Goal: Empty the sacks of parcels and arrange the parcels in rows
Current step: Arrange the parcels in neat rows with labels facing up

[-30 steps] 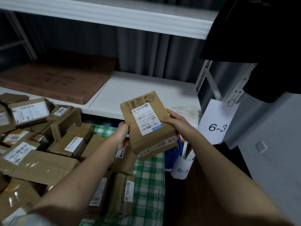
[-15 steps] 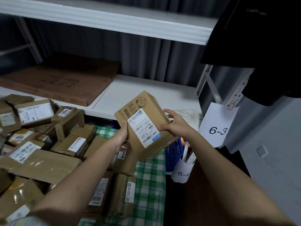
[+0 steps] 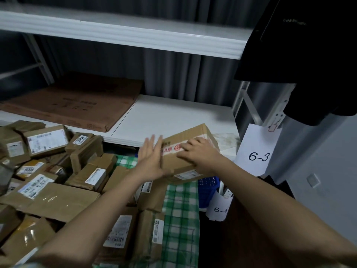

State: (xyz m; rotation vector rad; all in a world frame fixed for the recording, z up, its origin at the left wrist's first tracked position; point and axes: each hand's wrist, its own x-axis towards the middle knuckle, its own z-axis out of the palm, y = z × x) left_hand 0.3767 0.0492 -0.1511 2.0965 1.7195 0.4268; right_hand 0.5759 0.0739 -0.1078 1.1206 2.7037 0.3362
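A brown cardboard parcel (image 3: 190, 136) with red-printed tape is held tilted at the front edge of the white shelf (image 3: 170, 117). My right hand (image 3: 201, 153) lies on its top with the fingers gripping it. My left hand (image 3: 152, 161) is flat against its left side, fingers straight and spread. The parcel's white label (image 3: 188, 174) now faces down and towards me. A heap of brown parcels (image 3: 58, 180) covers the green checked sack (image 3: 181, 209) below and to the left.
A large flat brown carton (image 3: 77, 101) lies on the shelf's left part. Paper tags marked 6-3 (image 3: 257, 151) and 6-4 (image 3: 219, 208) hang on the right, near a blue basket (image 3: 207, 188). A dark garment (image 3: 309, 55) hangs at top right. Another shelf board (image 3: 123, 33) runs above.
The parcel has been turned over, label side down, and moved forward and right towards the shelf edge. My left hand's grip has gone to a flat palm against its side.
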